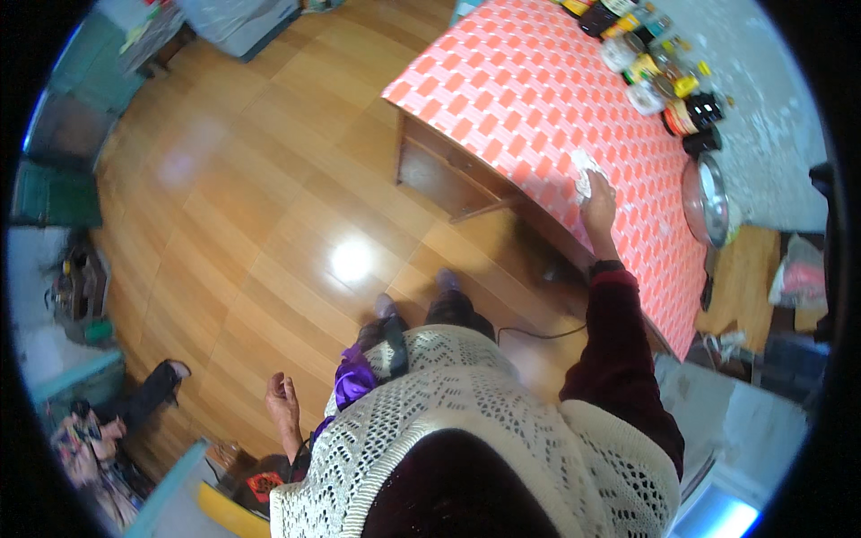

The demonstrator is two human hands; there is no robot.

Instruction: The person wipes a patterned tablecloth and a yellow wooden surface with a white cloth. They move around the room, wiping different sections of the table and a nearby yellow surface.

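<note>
My right hand [599, 204] is stretched out ahead of me, pressing a white cloth [582, 172] flat against the surface [529, 90], which is covered in a red-and-white checked sheet. The fingers are closed over the cloth, which sticks out just beyond my fingertips. Further out past that hand I see a cluster of jars and bottles [659, 67] along the far edge, and to its right a round metal lid [707, 199] near the surface's edge. My left hand [282, 397] hangs low at my side over the wooden floor [251, 206], loosely curled, holding nothing, well apart from the cloth.
</note>
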